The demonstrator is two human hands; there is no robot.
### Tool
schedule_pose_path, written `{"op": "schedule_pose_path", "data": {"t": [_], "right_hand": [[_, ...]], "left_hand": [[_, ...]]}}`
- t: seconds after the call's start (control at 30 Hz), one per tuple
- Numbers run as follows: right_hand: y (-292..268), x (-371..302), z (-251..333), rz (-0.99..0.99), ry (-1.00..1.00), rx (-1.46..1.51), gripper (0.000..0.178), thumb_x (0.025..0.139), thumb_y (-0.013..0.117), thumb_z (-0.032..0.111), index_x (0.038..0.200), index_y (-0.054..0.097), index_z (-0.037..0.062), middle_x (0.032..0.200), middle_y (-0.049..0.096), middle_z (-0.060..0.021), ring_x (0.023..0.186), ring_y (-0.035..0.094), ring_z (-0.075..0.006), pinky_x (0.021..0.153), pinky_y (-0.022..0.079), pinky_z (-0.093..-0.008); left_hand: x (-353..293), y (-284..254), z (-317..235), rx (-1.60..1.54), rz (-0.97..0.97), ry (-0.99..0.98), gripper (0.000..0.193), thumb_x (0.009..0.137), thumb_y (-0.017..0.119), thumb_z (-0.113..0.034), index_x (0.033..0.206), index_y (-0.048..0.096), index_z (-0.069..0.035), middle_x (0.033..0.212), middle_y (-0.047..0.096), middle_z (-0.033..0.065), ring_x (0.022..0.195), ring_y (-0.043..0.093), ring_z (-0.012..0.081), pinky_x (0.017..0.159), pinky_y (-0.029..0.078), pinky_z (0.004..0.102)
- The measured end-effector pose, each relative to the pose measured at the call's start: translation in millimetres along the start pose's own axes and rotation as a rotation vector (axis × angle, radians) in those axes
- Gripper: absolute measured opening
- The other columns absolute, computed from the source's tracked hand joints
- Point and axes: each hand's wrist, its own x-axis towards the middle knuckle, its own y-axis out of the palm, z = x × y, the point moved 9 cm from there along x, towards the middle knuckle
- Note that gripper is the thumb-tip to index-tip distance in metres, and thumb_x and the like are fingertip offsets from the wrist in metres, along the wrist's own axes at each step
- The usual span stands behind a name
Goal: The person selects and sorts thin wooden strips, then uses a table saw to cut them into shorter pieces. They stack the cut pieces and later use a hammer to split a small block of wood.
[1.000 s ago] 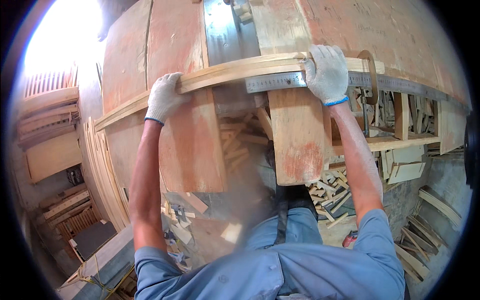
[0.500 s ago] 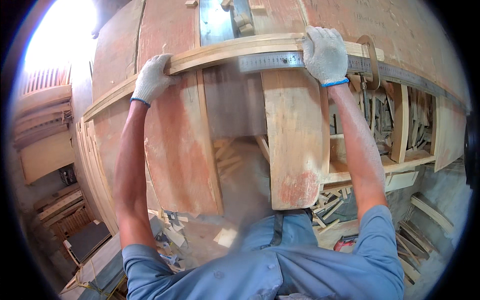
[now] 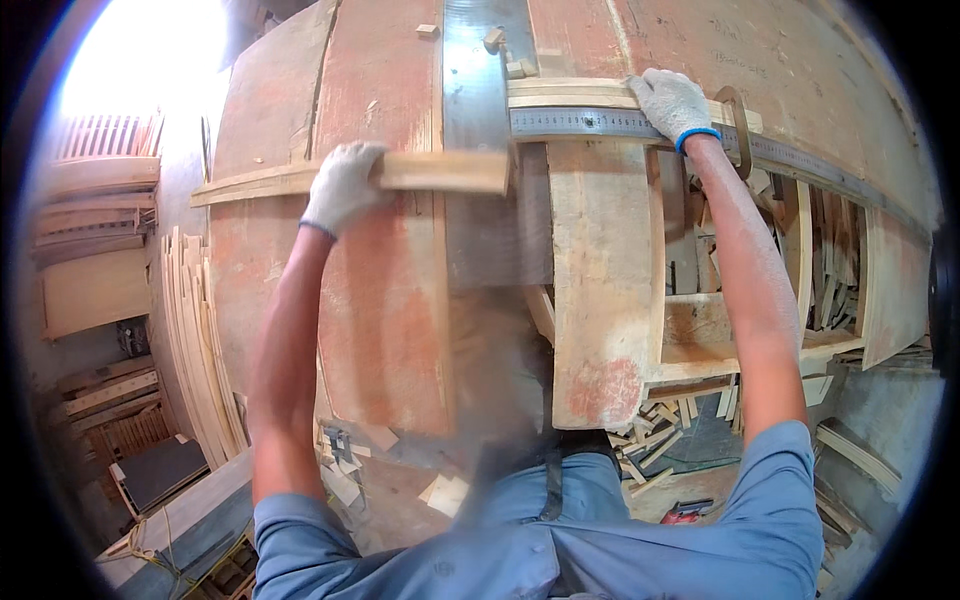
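Observation:
My left hand [image 3: 345, 188], in a white knit glove, is closed around a length of pale wooden strips [image 3: 445, 171] over the left side of the reddish wooden bench [image 3: 370, 290]. The cut-looking right end of this length lies over the metal plate [image 3: 478, 80]. My right hand [image 3: 672, 105], gloved with a blue cuff edge, grips another length of wooden strips [image 3: 570, 93]. That length lies along a steel ruler [image 3: 590, 123]. A C-shaped clamp [image 3: 742, 130] sits just right of my right hand, across the strips and ruler.
Small wood offcuts [image 3: 495, 40] lie on and beside the plate's far part. Under the bench's right side, a compartment [image 3: 835, 260] holds many scraps. Long strips [image 3: 190, 340] lean at the left. A red tool [image 3: 687, 512] and scraps lie on the floor.
The long strips that ran under both hands now show as two separate lengths. My left hand has brought the left length nearer to me and rightward; my right hand stays by the clamp.

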Motion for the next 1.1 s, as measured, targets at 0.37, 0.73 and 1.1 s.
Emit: {"op": "schedule_pose_path", "data": {"t": [0.37,0.73,1.1], "right_hand": [[-19,-57,9,-0.045,0.155,-0.098,0.052,0.101,0.057,0.053,0.089,0.077,0.0068,0.096,0.076,-0.02,0.101,0.071,-0.0391,0.092,0.054,-0.0496],[-37,-181,46,0.07,-0.051,-0.001,0.033,0.093,0.073,0.041,0.088,0.068,0.0089,0.091,0.068,-0.0156,0.093,0.065,-0.0378,0.084,0.049,-0.0503],[-31,-147,93,0.157,-0.335,0.131,0.045,0.086,0.079,0.043,0.109,0.069,0.0065,0.099,0.069,-0.016,0.099,0.067,-0.0372,0.086,0.052,-0.0505]], "left_hand": [[-98,-8,-43,-0.032,-0.011,0.156,0.051,0.07,0.074,0.001,0.12,0.068,-0.01,0.117,0.069,0.01,0.116,0.06,0.0367,0.107,0.049,0.0455],[-89,4,-36,-0.009,0.14,0.139,0.057,0.072,0.083,-0.012,0.127,0.067,-0.011,0.122,0.069,0.0107,0.121,0.06,0.0337,0.114,0.043,0.0458],[-58,-1,-33,-0.027,0.098,0.076,0.065,0.071,0.088,-0.019,0.132,0.068,-0.012,0.124,0.07,0.0113,0.119,0.061,0.0347,0.109,0.048,0.0453]]}}
